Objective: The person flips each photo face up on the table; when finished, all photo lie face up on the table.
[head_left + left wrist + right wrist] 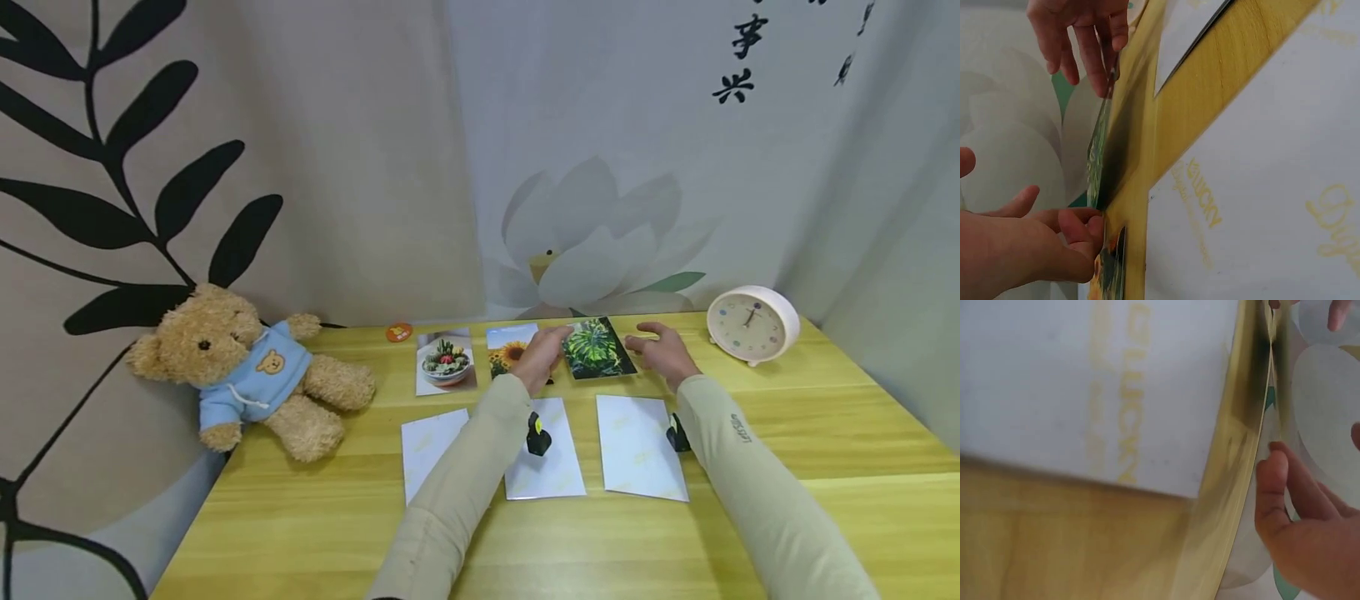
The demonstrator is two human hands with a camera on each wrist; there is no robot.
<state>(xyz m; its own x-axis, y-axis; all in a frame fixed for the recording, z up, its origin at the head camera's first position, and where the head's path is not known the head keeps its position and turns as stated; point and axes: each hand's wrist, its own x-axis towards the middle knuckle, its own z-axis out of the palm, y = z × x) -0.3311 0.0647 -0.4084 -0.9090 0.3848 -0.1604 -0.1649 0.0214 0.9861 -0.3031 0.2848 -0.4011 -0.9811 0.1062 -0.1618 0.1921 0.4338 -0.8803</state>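
Observation:
A photo card of green leaves (597,348) is held slightly raised and tilted at the back of the table, with a shadow beneath it in the left wrist view. My left hand (543,360) pinches its left edge between thumb and finger. At the opposite edge, the thumb and forefinger of my right hand (667,354) come together on the card, the other fingers spread away. Just left of it lies a sunflower card (510,346), partly covered by my left hand. Farther left is a card showing a bowl of cacti (446,361).
Three cards lie white side up in front: a left one (431,437), a middle one (551,467) and a right one (641,446). A teddy bear (255,375) leans at the left, near an orange sticker (399,332). A round clock (752,325) stands back right, before a curtain (360,167).

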